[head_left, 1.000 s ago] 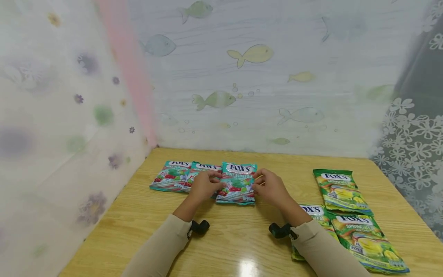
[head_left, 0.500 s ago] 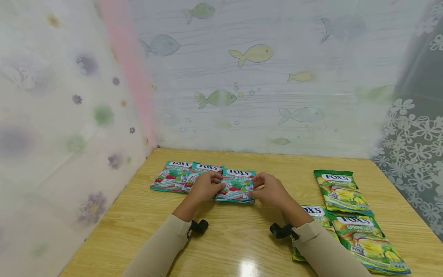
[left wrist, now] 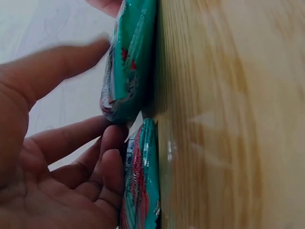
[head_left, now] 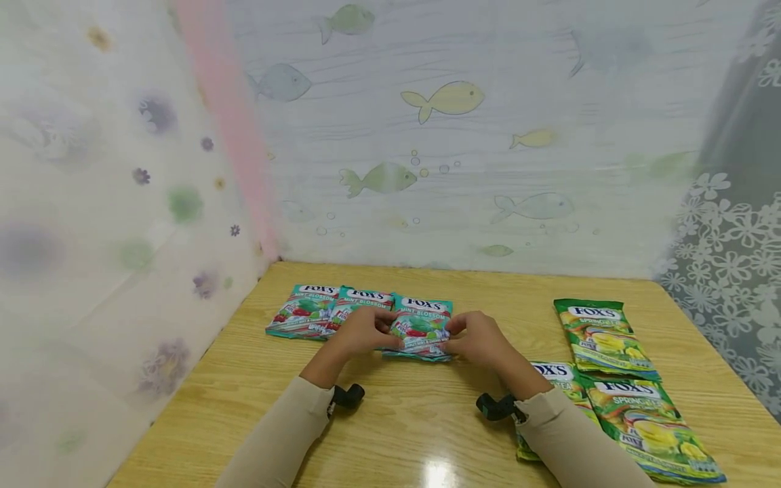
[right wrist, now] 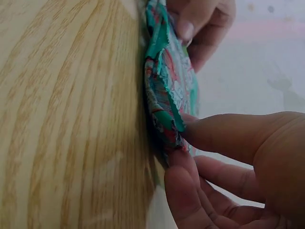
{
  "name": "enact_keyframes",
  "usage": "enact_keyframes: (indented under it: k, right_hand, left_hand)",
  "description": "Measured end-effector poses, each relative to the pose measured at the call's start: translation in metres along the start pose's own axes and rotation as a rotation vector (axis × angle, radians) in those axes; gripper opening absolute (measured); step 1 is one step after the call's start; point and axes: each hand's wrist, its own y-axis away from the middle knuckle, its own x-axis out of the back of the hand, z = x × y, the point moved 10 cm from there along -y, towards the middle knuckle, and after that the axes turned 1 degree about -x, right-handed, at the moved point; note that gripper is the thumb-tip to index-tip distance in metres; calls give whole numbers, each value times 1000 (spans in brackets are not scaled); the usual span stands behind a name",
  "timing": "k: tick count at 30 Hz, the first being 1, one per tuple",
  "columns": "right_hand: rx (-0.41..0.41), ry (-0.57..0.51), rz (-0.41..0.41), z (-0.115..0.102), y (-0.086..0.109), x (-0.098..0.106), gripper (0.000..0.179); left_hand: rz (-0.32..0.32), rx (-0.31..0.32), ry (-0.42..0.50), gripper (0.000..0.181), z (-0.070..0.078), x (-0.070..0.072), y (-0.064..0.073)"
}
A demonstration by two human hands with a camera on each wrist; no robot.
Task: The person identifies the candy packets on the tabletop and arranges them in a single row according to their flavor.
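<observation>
A teal Fox's Mint Blossom candy bag (head_left: 421, 324) lies face up at the middle of the table, between both hands. My left hand (head_left: 360, 332) holds its left edge, thumb on the face and fingers along the side. At the opposite edge, my right hand (head_left: 478, 339) pinches the bag's near corner between thumb and fingers, seen closely in the right wrist view. Left of it lie two matching bags, the middle one (head_left: 366, 297) partly behind my left hand and the far-left one (head_left: 305, 310). The left wrist view shows the held bag's edge (left wrist: 126, 71) beside its neighbour (left wrist: 140, 181).
Three green Fox's Spring Tea bags lie at the right: one at the back (head_left: 604, 339), one at the front (head_left: 649, 427), and one (head_left: 552, 371) partly under my right forearm. The wooden table (head_left: 390, 434) meets a fish-patterned curtain (head_left: 451, 224) behind.
The held bag's top edge has come down and the bag lies flatter, close beside the middle bag. Both hands stay at its sides, with small shifts of the fingers.
</observation>
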Motion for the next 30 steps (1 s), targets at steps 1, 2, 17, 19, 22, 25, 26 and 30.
enact_keyframes:
  k: [1,2,17,19,22,25,26,30]
  right_hand:
    - [-5,2,0,0,0,0,38]
    - [-10,2,0,0,0,0,38]
    - [76,2,-179,-7,5,-13,71]
    - [82,-11,-195,-7,6,-15,70]
    - [97,-3,-192,-8,6,-15,66]
    - [103,16,-171,-7,5,-15,63]
    - [109,32,-160,-7,5,-14,63]
    - [119,97,-116,-7,3,-12,60]
  left_hand:
    - [-11,2,-8,67,1,-1,0]
    - [-23,3,-15,70,1,-2,-1]
    - [-94,-14,-19,82,1,-6,-2]
    - [-84,-4,-16,82,0,-6,-2]
    - [-64,5,-32,84,-1,-4,-3]
    - [-35,14,-58,87,-2,-2,-3]
    - [-29,11,-63,87,-2,-1,-4]
    - [-20,-10,-83,85,1,-1,-5]
